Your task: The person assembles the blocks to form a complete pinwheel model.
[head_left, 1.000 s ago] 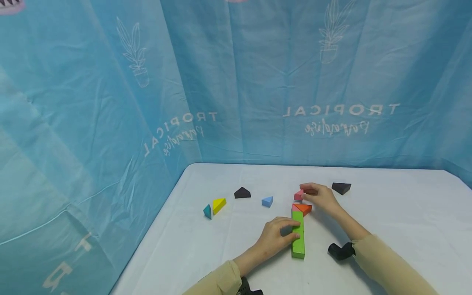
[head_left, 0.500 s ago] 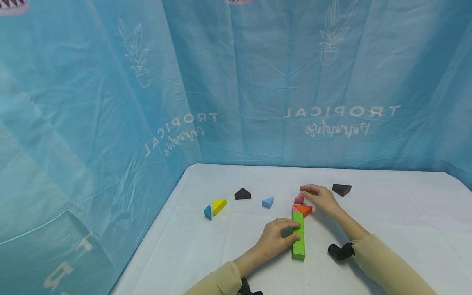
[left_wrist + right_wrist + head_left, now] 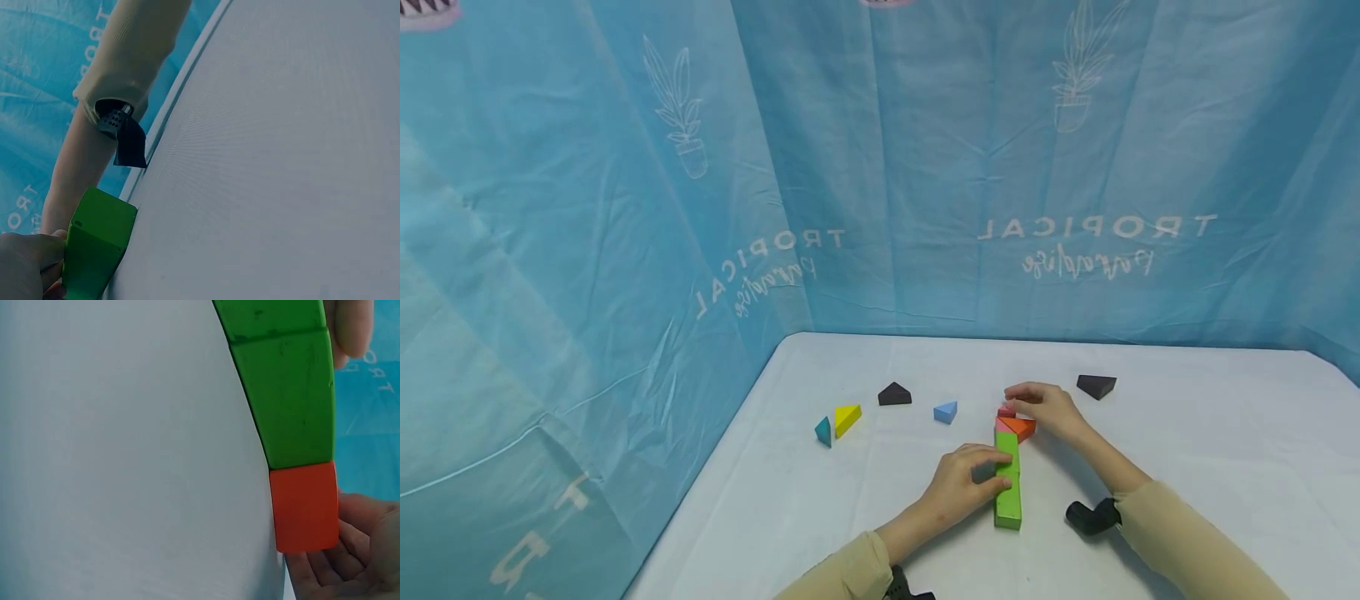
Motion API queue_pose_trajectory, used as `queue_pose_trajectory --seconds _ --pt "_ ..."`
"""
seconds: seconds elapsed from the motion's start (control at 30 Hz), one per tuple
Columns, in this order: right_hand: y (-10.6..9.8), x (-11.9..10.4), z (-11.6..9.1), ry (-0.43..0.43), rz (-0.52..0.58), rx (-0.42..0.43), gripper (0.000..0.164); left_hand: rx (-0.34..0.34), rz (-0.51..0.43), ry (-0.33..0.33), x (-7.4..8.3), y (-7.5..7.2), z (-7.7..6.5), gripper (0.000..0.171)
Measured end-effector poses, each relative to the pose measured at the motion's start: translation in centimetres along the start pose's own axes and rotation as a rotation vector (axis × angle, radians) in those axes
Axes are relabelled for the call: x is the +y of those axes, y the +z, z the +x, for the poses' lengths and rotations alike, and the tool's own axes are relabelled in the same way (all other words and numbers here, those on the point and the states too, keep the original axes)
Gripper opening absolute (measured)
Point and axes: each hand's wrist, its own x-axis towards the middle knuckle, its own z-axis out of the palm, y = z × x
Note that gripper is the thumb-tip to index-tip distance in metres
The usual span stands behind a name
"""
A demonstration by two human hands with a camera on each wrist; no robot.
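In the head view, two green blocks (image 3: 1007,500) lie end to end in a row pointing away from me. At their far end sit a light pink triangular block (image 3: 1003,426) and an orange triangular block (image 3: 1019,427), side by side. My left hand (image 3: 958,487) rests its thumb and fingertips on the green blocks from the left. My right hand (image 3: 1051,408) pinches a small darker pink block (image 3: 1006,411) just beyond the orange and light pink pair; its fingers partly cover it. The right wrist view shows the orange block (image 3: 305,507) against a green block (image 3: 287,400), hiding the pink ones.
Loose on the white table (image 3: 760,508) lie a teal triangular block (image 3: 823,432), a yellow one (image 3: 847,420), a black one (image 3: 894,394) and a light blue one (image 3: 945,412). Another black block (image 3: 1097,386) lies beyond my right hand. A blue curtain (image 3: 917,192) hangs behind.
My right hand has brought the darker pink block nearer to me, up to the far end of the row. My left hand has stayed on the green blocks.
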Motion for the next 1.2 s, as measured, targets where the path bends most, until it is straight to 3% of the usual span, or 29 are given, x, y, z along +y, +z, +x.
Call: queue_pose_trajectory --seconds 0.27,1.0,1.2 --pt "0.2 -0.1 -0.7 -0.044 -0.001 -0.014 0.033 -0.001 -0.005 -0.009 0.0 0.0 0.0 0.03" --pt "0.3 -0.6 -1.3 -0.012 0.006 -0.011 0.034 0.001 -0.004 -0.002 0.0 0.0 0.0 0.03" --pt "-1.6 -1.4 -1.4 -0.031 0.002 0.071 0.041 0.006 -0.004 0.011 -0.1 0.1 0.0 0.03"
